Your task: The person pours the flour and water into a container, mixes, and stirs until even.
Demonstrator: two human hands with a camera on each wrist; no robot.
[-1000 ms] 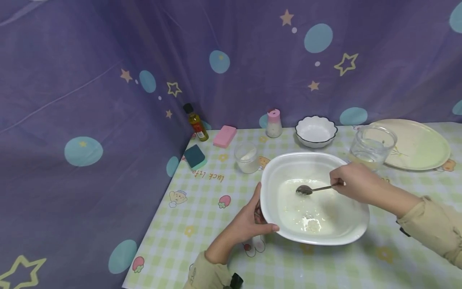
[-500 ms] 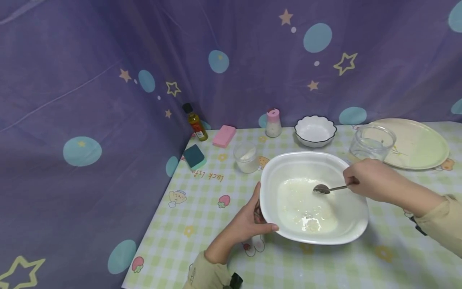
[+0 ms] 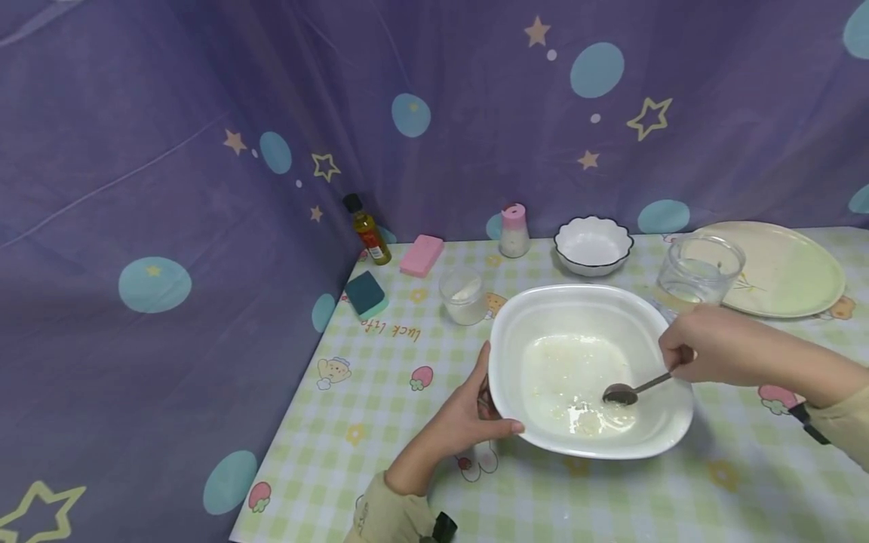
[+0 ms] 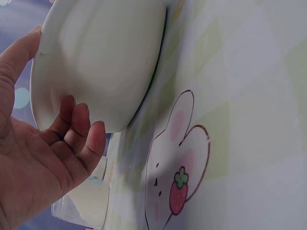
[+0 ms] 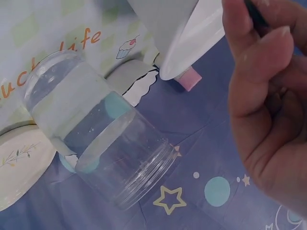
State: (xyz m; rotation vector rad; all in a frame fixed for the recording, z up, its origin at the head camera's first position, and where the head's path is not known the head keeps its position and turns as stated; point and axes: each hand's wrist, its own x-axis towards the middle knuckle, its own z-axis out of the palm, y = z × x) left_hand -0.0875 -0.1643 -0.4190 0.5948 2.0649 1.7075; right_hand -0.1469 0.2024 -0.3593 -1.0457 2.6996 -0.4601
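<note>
A large white bowl (image 3: 516,339) stands on the table with thin whitish wet mixture (image 3: 570,377) over its bottom. My left hand (image 3: 465,422) holds the bowl's left side, thumb on the rim and fingers curled against the outer wall (image 4: 105,57). In my right hand (image 3: 713,347) I pinch the handle of a metal spoon (image 3: 619,394). The spoon's head dips into the mixture, right of the bowl's middle. The right wrist view shows the curled fingers (image 5: 268,62) around the dark handle, of which only a short piece appears.
Behind the bowl stand a clear jar with water (image 3: 699,271), a scalloped dish (image 3: 594,245), a pink-topped shaker (image 3: 514,232) and a cup of white powder (image 3: 464,298). A plate (image 3: 794,271) lies back right; an oil bottle (image 3: 370,234) and sponges (image 3: 422,256) are back left.
My right hand has moved right with the spoon. The spoon's head has swept from the bowl's middle to the right and then nearer to me. The left hand and bowl stay in place.
</note>
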